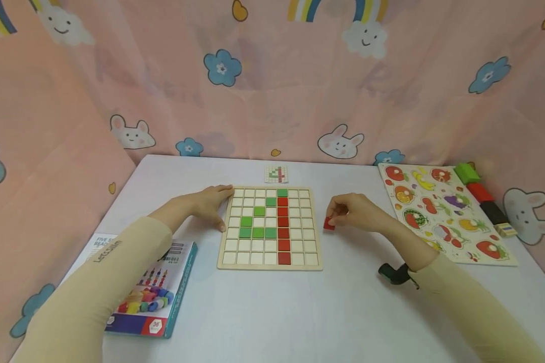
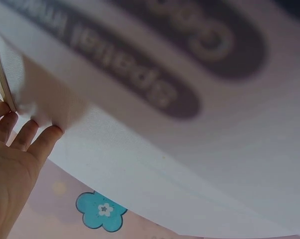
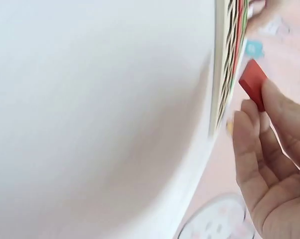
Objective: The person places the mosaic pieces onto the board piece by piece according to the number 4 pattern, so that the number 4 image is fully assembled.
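A square wooden grid board [image 1: 236,258] lies on the table, with white squares, a vertical line of red tiles [image 1: 283,222] and several green tiles [image 1: 258,232]. Fingers spread, my left hand [image 1: 209,204] rests at the board's left edge; in the left wrist view the fingertips [image 2: 53,130] touch the tabletop beside the frame. To the right of the board, my right hand [image 1: 356,212] pinches a small flat red tile [image 3: 253,82] between thumb and fingers. Just behind the board sits a small card [image 1: 276,174] printed with a green and red grid pattern.
A bead-set box [image 1: 156,302] lies at the left, partly under my left forearm. At the right are a fruit puzzle board [image 1: 440,201] and, beside it, a green block [image 1: 467,173], a red block [image 1: 479,192] and a black one [image 1: 493,212]. A dark object [image 1: 392,274] shows by the right sleeve.
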Available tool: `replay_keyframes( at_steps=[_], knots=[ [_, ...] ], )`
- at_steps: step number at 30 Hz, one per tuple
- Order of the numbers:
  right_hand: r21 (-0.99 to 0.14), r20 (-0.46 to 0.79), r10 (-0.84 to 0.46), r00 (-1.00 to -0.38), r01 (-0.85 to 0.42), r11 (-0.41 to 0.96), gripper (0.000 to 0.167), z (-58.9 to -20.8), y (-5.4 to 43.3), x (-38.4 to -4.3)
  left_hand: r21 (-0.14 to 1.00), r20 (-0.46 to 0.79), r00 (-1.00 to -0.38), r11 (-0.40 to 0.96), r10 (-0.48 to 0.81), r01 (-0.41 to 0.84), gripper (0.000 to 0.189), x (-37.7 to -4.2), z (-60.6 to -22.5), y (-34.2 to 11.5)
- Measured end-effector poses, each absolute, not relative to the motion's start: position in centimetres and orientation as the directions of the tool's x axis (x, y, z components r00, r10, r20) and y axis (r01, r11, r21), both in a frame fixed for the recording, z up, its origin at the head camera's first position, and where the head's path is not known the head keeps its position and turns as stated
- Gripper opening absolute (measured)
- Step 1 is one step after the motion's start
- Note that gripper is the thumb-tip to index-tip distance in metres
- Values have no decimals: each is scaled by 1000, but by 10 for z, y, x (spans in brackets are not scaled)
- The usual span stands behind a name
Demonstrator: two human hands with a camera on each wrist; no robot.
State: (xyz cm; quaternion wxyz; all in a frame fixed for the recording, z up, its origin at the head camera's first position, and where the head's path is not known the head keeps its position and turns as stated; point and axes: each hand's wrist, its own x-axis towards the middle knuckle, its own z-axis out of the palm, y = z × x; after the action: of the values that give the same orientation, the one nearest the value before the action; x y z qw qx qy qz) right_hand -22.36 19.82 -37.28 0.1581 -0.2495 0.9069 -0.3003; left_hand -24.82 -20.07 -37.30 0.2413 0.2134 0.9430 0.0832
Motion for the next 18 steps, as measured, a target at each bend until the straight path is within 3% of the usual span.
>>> replay_keyframes(
  at_steps=[8, 18],
  knots=[
    [-659, -136, -600, -789, -380, 649, 5, -377, 144, -224, 272, -407, -792, 888, 456, 371, 113, -249, -375, -200],
    [-651, -171, -604, -779, -371, 662, 4, -381, 125, -223, 263, -418, -792, 893, 446, 364, 112, -249, -371, -199]
  ],
)
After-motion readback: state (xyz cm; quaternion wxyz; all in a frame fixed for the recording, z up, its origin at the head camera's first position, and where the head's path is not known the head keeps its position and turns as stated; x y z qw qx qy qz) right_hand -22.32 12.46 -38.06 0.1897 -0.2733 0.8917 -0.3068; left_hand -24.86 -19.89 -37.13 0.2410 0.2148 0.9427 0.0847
